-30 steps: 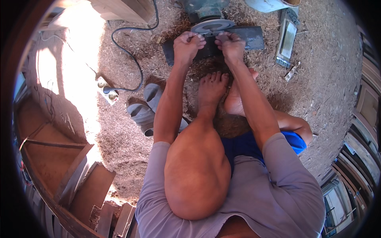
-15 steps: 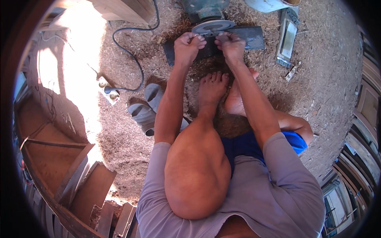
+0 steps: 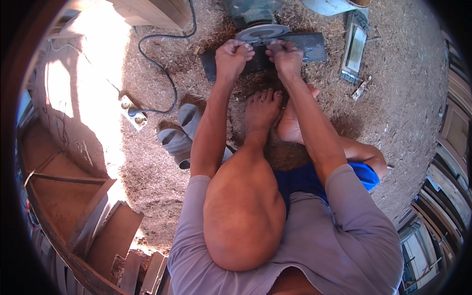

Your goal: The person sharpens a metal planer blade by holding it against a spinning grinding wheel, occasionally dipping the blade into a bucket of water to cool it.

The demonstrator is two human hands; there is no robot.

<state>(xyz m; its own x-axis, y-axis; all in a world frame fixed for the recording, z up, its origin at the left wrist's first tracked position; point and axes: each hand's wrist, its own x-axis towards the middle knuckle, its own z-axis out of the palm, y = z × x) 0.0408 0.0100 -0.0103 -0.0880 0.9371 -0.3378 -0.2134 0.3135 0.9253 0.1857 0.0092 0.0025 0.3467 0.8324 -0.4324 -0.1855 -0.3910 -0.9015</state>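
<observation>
A round grey grinding wheel [image 3: 262, 32] on a green motor body [image 3: 250, 11] stands at the far middle. Just before it, my left hand [image 3: 234, 55] is closed, with thumb and fingertips pinched together near the wheel's left edge. Opposite, my right hand [image 3: 286, 55] pinches in the same way near the wheel's right side. A thin dark piece seems to span the gap between my fingertips, against the wheel's near side; its kind is too small to tell. Beneath both hands lies a dark flat board [image 3: 312, 46].
A black cord runs to a white power strip [image 3: 132, 113] on the left, near grey slippers [image 3: 179, 142]. Right of the wheel lie a long metal-and-wood tool [image 3: 354, 46] and a white bucket [image 3: 329, 5]. My bare foot [image 3: 263, 110] is close below the board.
Both hands keep their pinch at the wheel with hardly any movement. The whole view has shifted very slightly.
</observation>
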